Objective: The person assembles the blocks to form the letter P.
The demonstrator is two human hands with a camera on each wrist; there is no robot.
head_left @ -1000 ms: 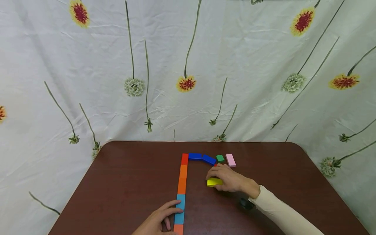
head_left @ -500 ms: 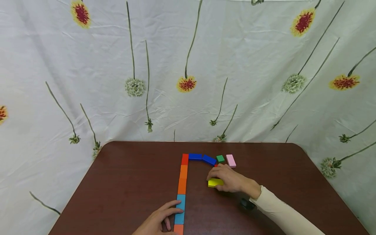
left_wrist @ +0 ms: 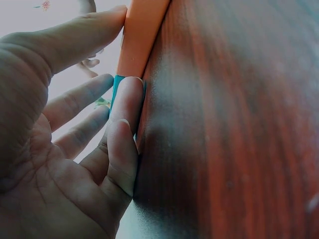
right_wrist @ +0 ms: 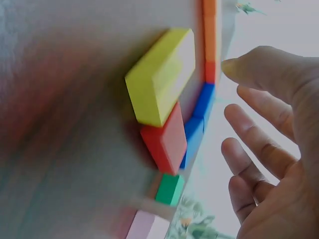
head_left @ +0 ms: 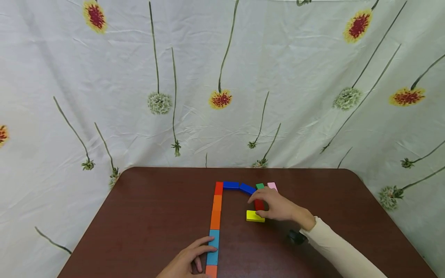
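Observation:
My right hand [head_left: 278, 204] hovers with spread fingers over a red block [head_left: 259, 205] and a yellow block [head_left: 252, 217], holding neither. In the right wrist view, a gap shows between the fingers and the yellow block [right_wrist: 159, 74], whose end meets the red block [right_wrist: 168, 142]. My left hand [head_left: 184, 259] rests beside a straight row of blocks, its fingertips on the light blue part [head_left: 213, 258]. In the left wrist view, the thumb touches an orange block [left_wrist: 142, 37], and the fingers lie along the row's side.
The row runs through orange blocks [head_left: 215, 220] to a red block [head_left: 218, 188] at the far end. From there, blue blocks [head_left: 231, 185] curve right. A green block [head_left: 259, 186] and a pink block [head_left: 272, 185] lie behind my right hand. Flowered cloth hangs beyond the table [head_left: 156, 216].
My right hand has let go of the yellow block and moved slightly right and away from me, uncovering the red block. The yellow block shifted slightly right earlier. My left hand has stayed put.

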